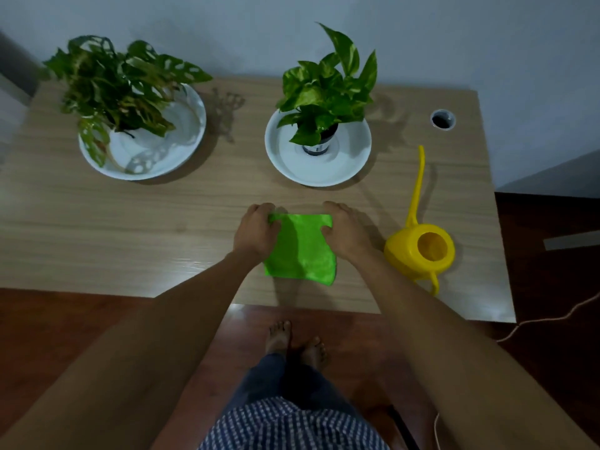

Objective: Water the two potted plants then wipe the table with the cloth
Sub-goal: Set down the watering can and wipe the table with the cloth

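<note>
A bright green cloth (300,251) lies on the wooden table (130,222) near its front edge. My left hand (256,230) grips the cloth's far left corner, and my right hand (344,230) grips its far right corner. A yellow watering can (422,248) with a long thin spout stands just right of my right hand. At the back left, a plant with holed leaves (113,86) sits in a white bowl (191,138). A pothos plant (328,86) in a small pot stands in a white dish (324,170) at the back centre.
A round cable hole (443,119) sits in the table's back right corner. A wall runs behind the table. A cord (552,319) trails on the dark floor to the right. My bare feet (295,342) stand below the table's front edge.
</note>
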{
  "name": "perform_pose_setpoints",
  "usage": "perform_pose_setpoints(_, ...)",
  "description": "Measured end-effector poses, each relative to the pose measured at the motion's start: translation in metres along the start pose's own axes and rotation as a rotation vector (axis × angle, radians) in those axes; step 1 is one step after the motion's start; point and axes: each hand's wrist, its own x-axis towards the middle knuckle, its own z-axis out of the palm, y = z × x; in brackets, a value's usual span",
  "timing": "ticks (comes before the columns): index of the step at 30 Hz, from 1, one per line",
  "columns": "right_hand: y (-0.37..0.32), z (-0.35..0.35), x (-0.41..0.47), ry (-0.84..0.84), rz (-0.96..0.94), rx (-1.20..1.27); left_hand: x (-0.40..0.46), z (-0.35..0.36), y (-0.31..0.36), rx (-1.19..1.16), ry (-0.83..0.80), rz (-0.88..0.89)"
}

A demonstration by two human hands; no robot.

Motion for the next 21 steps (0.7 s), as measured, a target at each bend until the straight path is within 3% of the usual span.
perform_pose_setpoints(3,0.001,0.000,0.012,-0.037,0.049,-0.108,0.003,0.002,0.002,-0.023,-0.057,-0.038)
perform_pose_setpoints(8,-0.003,-0.004,0.018,-0.114,0.141,-0.041,0.007,0.002,0.001,-0.123,-0.082,-0.144)
perform_pose_setpoints(12,-0.018,-0.008,-0.002,-0.092,0.099,0.237,0.006,-0.007,0.002,-0.176,-0.079,-0.166)
perform_pose_setpoints(17,-0.037,-0.017,-0.027,-0.072,0.103,0.511,-0.011,-0.033,0.001,-0.660,-0.086,-0.226)
perform_pose_setpoints(21,-0.056,-0.010,-0.023,-0.057,0.130,0.765,-0.016,-0.063,-0.016,-0.806,-0.088,-0.297)
